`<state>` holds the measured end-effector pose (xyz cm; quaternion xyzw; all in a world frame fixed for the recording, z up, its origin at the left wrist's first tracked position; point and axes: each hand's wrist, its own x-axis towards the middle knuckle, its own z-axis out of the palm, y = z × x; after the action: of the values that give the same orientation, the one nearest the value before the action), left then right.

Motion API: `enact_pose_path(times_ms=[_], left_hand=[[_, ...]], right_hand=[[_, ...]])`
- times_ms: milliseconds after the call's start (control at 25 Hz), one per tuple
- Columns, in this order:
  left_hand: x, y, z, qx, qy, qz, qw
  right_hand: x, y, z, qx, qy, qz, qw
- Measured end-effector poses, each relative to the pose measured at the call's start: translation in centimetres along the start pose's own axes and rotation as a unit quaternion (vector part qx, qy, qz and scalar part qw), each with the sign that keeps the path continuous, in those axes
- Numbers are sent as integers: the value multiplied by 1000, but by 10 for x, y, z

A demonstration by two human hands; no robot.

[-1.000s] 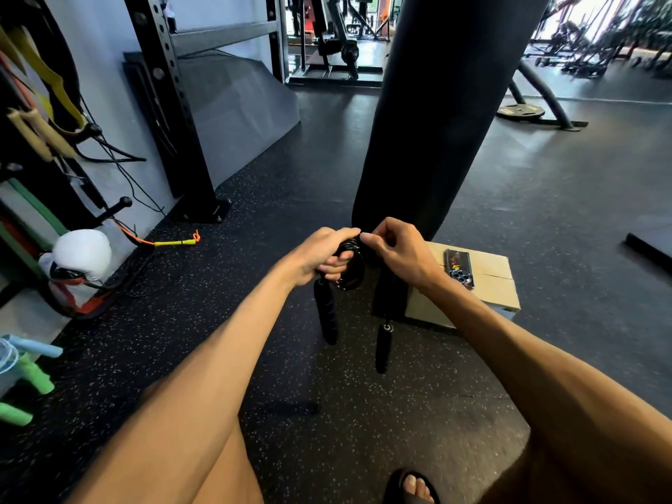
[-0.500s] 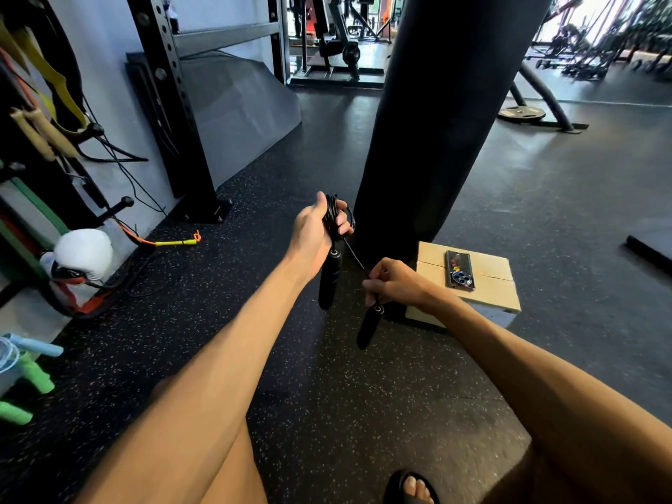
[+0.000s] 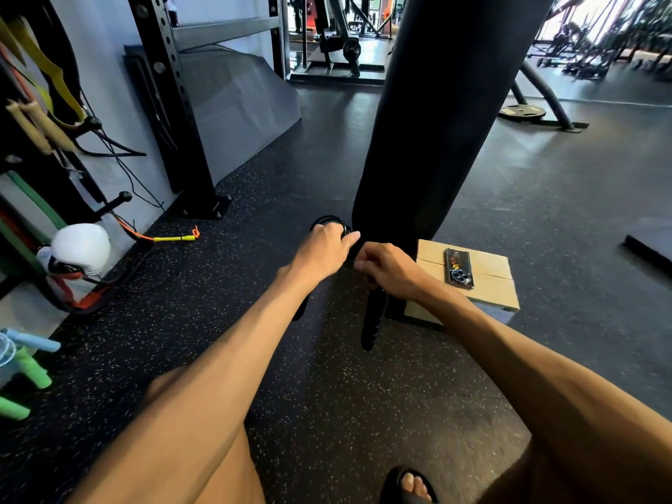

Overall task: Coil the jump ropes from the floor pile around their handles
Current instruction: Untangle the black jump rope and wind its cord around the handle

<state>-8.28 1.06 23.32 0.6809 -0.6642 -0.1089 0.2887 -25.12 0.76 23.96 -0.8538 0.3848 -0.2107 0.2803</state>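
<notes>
While both hands work close together in front of the punching bag (image 3: 436, 121), the black jump rope (image 3: 329, 221) looks mostly coiled: loops bunch just above the left hand (image 3: 322, 251), whose fingers are curled tight round the coil w/ one handle hanging below the wrist, mostly hidden by the forearm. Right hand (image 3: 391, 271) fingers are pinched narrow on the cord right beside the left fingertips; the second handle (image 3: 371, 321) dangles below that fist. Judging by this, only the last wrap or tuck is left on this rope. More remain, prob.: a yellow-handled rope (image 3: 174, 238) lies on the floor well left of the hands, untouched. Can't tell if the pile holds others. Phone (image 3: 459, 268) sits on a cardboard box (image 3: 487, 285), near the right hand.
</notes>
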Motion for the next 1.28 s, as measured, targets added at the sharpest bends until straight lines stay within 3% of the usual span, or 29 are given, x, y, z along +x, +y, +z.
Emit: enact_pose_path(times_ms=[160,240,320,480,640,760,840,1040,1160,1280], left_hand=[[-7,9,-8,37,-125,-44,991],[-6,9,-11,-49,-178,-97,978],[-8,8,-16,-199,-217,-151,944],[-13,0,-25,-373,-200,-165,891],[-20,-12,-38,-465,-189,-167,849],[-27,-28,-52,-483,-153,-178,843],[-32,-46,-64,-490,-118,-208,838],[-33,-91,-89,-503,49,-283,815],[-24,-124,-111,-470,160,-298,815],[-16,-166,-131,-475,214,-279,807]], right_hand=[[7,-2,-3,-67,49,-44,996],[9,-2,-3,-54,77,-31,995],[12,-3,-3,-30,100,-23,994],[19,-10,0,61,119,-11,991],[18,-18,10,174,74,1,982],[24,-31,24,345,-50,52,936],[38,-41,34,370,-100,66,921],[100,-69,73,349,-103,38,931],[149,-92,98,344,-113,22,932],[200,-110,129,358,-137,2,924]])
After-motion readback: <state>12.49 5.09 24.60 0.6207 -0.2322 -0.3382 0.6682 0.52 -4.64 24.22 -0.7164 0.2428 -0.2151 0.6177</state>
